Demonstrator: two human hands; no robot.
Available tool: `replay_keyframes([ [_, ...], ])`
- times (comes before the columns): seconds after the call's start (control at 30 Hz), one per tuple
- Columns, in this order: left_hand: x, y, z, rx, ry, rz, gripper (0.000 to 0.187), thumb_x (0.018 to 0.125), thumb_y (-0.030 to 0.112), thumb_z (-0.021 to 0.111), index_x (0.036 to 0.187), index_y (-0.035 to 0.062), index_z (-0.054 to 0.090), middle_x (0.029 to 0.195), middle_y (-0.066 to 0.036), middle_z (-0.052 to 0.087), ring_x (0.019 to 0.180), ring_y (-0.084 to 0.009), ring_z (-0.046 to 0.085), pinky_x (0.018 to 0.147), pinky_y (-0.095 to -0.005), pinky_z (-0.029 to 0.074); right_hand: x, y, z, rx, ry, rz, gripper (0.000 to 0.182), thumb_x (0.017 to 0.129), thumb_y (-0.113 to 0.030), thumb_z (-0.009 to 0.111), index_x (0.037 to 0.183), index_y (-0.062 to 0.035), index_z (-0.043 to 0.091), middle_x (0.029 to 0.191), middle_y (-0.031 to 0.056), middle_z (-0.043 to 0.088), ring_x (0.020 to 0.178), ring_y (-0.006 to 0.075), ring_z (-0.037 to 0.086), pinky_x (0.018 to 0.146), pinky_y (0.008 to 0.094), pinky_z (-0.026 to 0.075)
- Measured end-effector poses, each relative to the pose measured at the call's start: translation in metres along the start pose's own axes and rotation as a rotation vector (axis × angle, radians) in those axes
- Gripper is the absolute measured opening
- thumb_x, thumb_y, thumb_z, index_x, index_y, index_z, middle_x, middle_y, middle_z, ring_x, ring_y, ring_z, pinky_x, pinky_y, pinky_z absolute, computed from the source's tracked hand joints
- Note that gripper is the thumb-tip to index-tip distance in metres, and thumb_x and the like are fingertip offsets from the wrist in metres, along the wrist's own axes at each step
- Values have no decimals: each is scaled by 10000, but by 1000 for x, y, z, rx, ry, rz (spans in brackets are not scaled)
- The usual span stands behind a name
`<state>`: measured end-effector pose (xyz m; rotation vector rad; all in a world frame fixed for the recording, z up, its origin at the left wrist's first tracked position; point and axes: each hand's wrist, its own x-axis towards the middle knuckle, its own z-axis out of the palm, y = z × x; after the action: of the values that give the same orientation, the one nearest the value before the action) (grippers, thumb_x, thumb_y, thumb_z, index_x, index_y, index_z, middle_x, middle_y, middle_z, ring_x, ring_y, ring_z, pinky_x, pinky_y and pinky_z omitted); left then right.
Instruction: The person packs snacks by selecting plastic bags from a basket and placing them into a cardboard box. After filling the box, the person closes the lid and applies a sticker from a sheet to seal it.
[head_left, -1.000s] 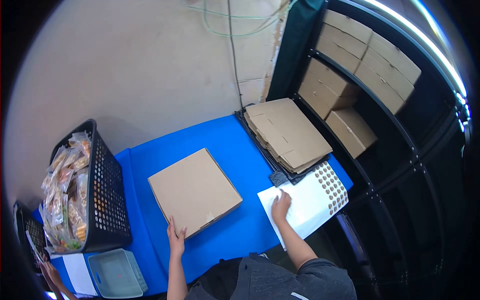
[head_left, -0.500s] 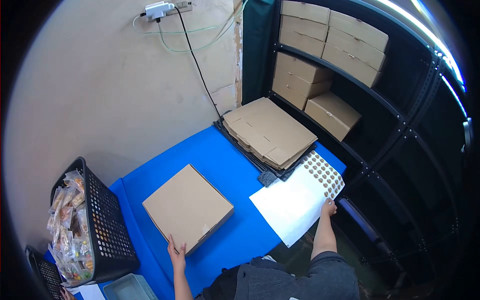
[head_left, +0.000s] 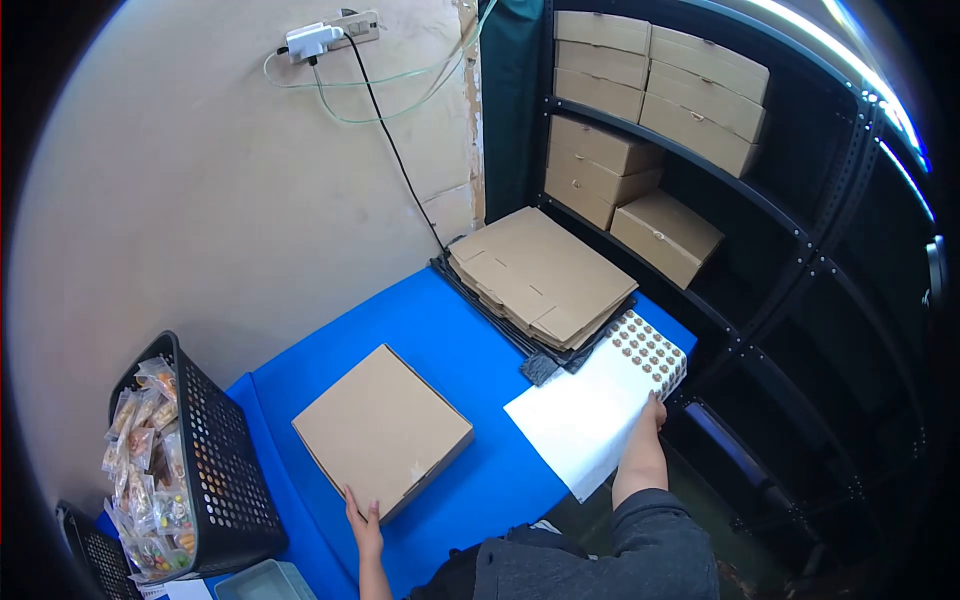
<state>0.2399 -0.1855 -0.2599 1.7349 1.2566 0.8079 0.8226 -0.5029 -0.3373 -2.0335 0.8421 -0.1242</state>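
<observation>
A closed cardboard box (head_left: 383,425) lies on the blue table cover. My left hand (head_left: 362,520) rests against its near corner, with thumb and fingers apart. At the right edge of the table, my right hand (head_left: 655,411) is at the edge of a white sheet (head_left: 580,415) with rows of small brown round stickers (head_left: 648,352). The fingers of that hand are closed at the sheet's edge, beside the lowest stickers. Part of the sheet lies beneath the black wrapping around the flat cardboard.
A stack of flat cardboard (head_left: 540,270) lies at the back of the table (head_left: 375,310). Left stands a black basket (head_left: 230,480) of small packets, near a grey tray (head_left: 265,583). Black shelves (head_left: 790,220) at the right hold cardboard boxes (head_left: 705,100). A cable hangs down the wall.
The view has shifted slightly, so most things appear a little lower. My right hand has moved slightly along the sheet's edge. My left hand stays at the box corner.
</observation>
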Motion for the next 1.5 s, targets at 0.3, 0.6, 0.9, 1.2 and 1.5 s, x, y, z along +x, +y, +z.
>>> replay_keyframes([
  [0.3, -2, 5, 2, -44, -5, -25, 703, 915, 253, 589, 1490, 125, 205, 1480, -200, 255, 1375, -325, 250, 1125, -398, 205, 12, -24, -17, 48, -4, 30, 367, 761, -316, 739, 922, 12, 706, 990, 195, 682, 975, 328, 647, 897, 418, 477],
  [0.6, -3, 13, 3, -62, 9, -43, 697, 914, 235, 584, 1490, 125, 206, 1477, -203, 258, 1372, -329, 257, 1123, -398, 213, -18, -35, -2, -56, 364, -294, 133, 898, -48, 488, 1029, -36, 507, 1093, 212, 552, 956, 377, 590, 809, 441, 494],
  [0.9, -5, 10, 4, -43, 31, -26, 677, 917, 219, 574, 1484, 119, 218, 1490, -180, 273, 1374, -322, 270, 1120, -392, 234, -23, -31, 6, -446, 269, -340, 233, 869, -93, 517, 1089, -15, 521, 918, 174, 670, 879, 332, 660, 763, 470, 486],
  [1.2, -5, 2, 6, -25, 44, -36, 686, 915, 299, 572, 1482, 127, 227, 1500, -161, 276, 1381, -313, 269, 1125, -395, 217, -37, -36, -10, -157, 200, -205, 170, 877, -76, 493, 1018, 14, 460, 915, 236, 641, 865, 377, 661, 750, 446, 548],
  [1.5, -2, -12, 11, -18, 45, -89, 697, 906, 422, 551, 1487, 224, 222, 1506, -139, 257, 1396, -320, 231, 1064, -638, 105, 9, -8, 7, -381, 142, -388, 311, 821, -106, 534, 1097, 28, 481, 884, 236, 666, 844, 414, 663, 724, 499, 548],
])
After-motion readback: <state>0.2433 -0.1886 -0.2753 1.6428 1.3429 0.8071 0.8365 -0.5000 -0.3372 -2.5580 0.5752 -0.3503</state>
